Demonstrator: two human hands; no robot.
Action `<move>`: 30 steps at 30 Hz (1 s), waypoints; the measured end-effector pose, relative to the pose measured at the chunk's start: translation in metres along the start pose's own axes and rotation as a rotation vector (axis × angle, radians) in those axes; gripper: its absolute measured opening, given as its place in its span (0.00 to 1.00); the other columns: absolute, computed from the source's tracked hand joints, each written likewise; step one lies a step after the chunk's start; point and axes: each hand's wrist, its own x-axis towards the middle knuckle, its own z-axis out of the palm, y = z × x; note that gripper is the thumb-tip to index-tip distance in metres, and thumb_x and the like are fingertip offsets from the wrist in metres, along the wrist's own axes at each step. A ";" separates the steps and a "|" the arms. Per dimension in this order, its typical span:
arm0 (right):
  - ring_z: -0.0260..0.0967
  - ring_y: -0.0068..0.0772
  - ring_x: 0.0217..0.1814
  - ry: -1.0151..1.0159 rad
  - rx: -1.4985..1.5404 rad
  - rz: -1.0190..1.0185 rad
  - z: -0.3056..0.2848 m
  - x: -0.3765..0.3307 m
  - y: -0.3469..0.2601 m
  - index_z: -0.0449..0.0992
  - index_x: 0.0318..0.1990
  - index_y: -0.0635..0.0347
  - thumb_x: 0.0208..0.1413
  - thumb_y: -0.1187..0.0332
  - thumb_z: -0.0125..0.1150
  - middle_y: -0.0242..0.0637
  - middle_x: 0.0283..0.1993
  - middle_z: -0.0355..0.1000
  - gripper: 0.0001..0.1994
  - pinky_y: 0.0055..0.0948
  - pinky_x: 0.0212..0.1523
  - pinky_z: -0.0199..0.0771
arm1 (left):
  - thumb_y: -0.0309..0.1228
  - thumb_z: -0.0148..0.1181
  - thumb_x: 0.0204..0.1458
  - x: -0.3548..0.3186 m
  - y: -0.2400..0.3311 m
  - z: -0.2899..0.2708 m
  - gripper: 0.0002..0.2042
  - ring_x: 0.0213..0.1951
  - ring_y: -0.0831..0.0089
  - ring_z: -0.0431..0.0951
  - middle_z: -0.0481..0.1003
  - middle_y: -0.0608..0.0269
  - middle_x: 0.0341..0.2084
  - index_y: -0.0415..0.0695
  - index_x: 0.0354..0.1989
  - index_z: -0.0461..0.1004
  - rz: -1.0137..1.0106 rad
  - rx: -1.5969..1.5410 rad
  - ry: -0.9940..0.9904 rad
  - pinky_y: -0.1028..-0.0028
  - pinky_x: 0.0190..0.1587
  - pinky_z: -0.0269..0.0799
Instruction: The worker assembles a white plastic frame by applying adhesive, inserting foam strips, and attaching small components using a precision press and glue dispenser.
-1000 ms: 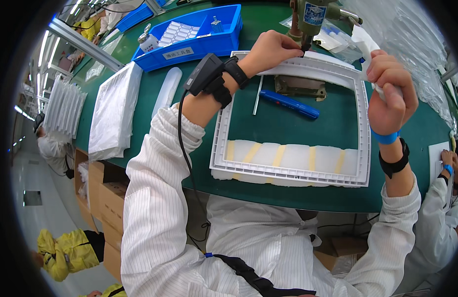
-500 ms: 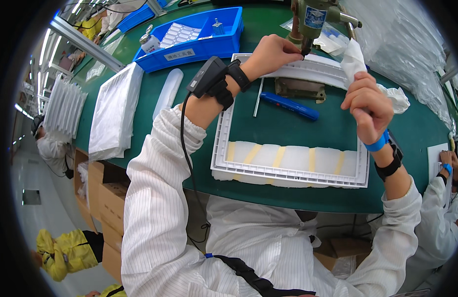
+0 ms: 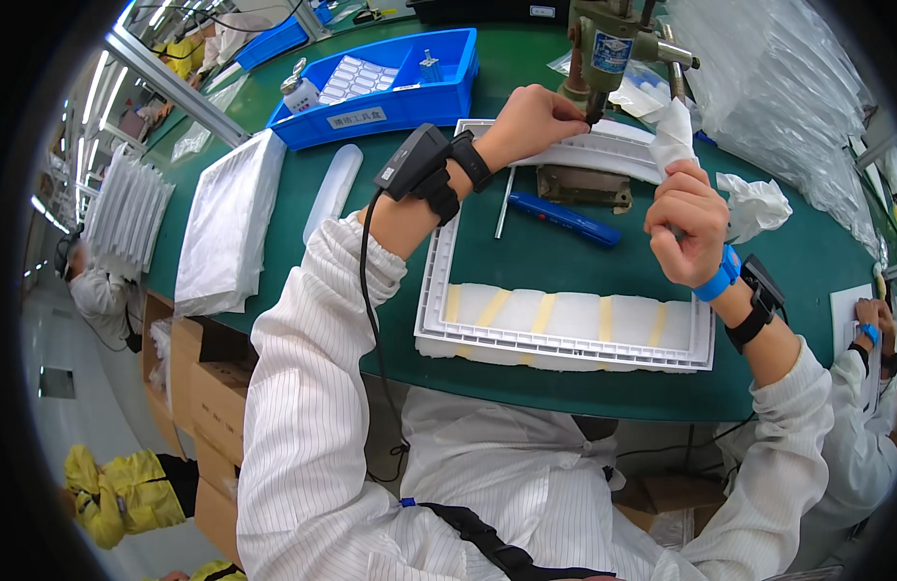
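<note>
A white plastic rectangular frame (image 3: 432, 281) lies on the green bench, its far side under the tip of a green hand press (image 3: 603, 58). My left hand (image 3: 531, 126) reaches over that far side, thumb and fingers pinched together right at the press tip. What they hold, if anything, is too small to make out. My right hand (image 3: 689, 221) is closed around the press lever's handle (image 3: 673, 134), which is wrapped in white material. Beneath the frame's near side runs a white foam pad (image 3: 574, 316) with yellow tape strips.
Inside the frame lie a blue pen-shaped tool (image 3: 565, 219), a thin metal rod (image 3: 505, 205) and the press's metal base (image 3: 584, 186). A blue bin (image 3: 371, 121) stands at the far left, near a wrapped white stack (image 3: 231, 223). Crumpled white paper (image 3: 756, 205) and plastic bags (image 3: 768, 87) are at right.
My right hand and the lever handle have shifted slightly left and down. My left hand stays pinched at the press tip. The frame's right side has shifted slightly left in the view.
</note>
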 end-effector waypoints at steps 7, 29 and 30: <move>0.63 0.38 0.22 -0.008 -0.035 0.012 0.004 0.000 -0.001 0.66 0.14 0.61 0.30 0.77 0.53 0.36 0.15 0.62 0.02 0.39 0.50 0.72 | 0.35 0.69 0.45 -0.001 -0.003 0.001 0.13 0.31 0.63 0.83 0.82 0.50 0.30 0.40 0.36 0.83 -0.008 -0.034 0.020 0.71 0.40 0.77; 0.72 0.31 0.28 0.408 0.819 0.443 -0.082 0.208 0.066 0.71 0.36 0.56 0.66 0.59 0.48 0.33 0.26 0.70 0.12 0.32 0.32 0.77 | 0.34 0.67 0.46 -0.002 0.004 -0.001 0.12 0.30 0.64 0.83 0.82 0.51 0.28 0.39 0.35 0.83 0.054 -0.012 0.058 0.71 0.38 0.77; 0.71 0.29 0.26 0.365 0.948 0.497 -0.072 0.224 0.096 0.71 0.36 0.55 0.66 0.59 0.47 0.31 0.26 0.70 0.12 0.31 0.29 0.76 | 0.34 0.67 0.46 -0.005 0.000 -0.003 0.12 0.30 0.65 0.83 0.82 0.51 0.28 0.38 0.35 0.83 0.047 -0.022 0.056 0.72 0.38 0.77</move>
